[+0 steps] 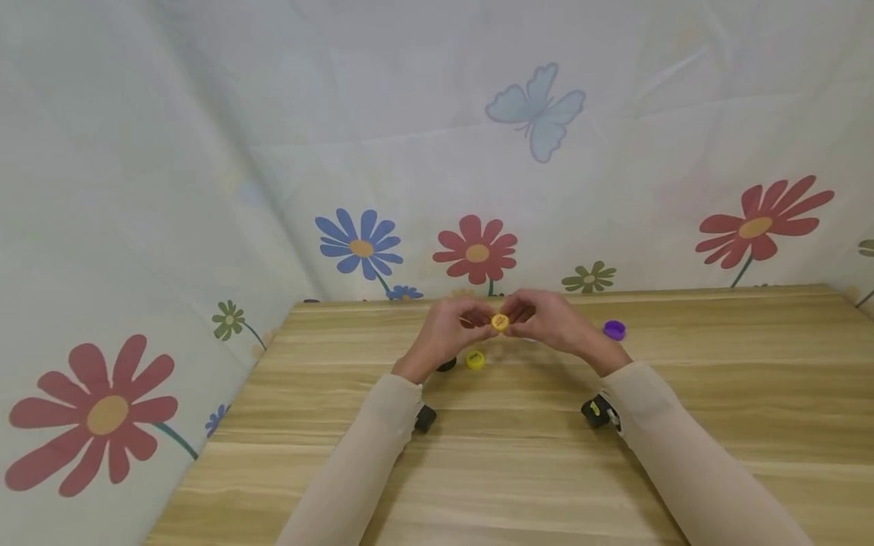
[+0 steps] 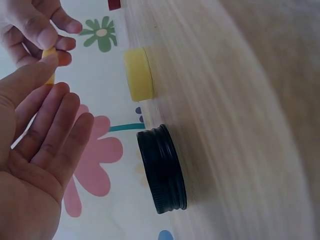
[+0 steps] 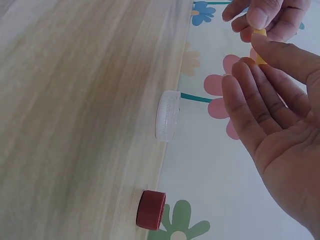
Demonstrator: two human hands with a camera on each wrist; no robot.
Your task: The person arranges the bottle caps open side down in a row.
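Above the table, both hands pinch one small orange-yellow bottle cap with dark marks on its top. The left hand grips its left edge between thumb and fingers; the right hand does the same on the right. In the left wrist view, a yellow cap and a wide black ribbed lid stand on the table near the left hand. In the right wrist view, a whitish translucent cap and a dark red cap lie near the right hand. The hands hide the red cap in the head view.
A purple cap lies on the wood-grain table, to the right of the right hand. Behind the table hangs a pale cloth printed with flowers and a butterfly. Black wrist devices sit beneath the sleeves.
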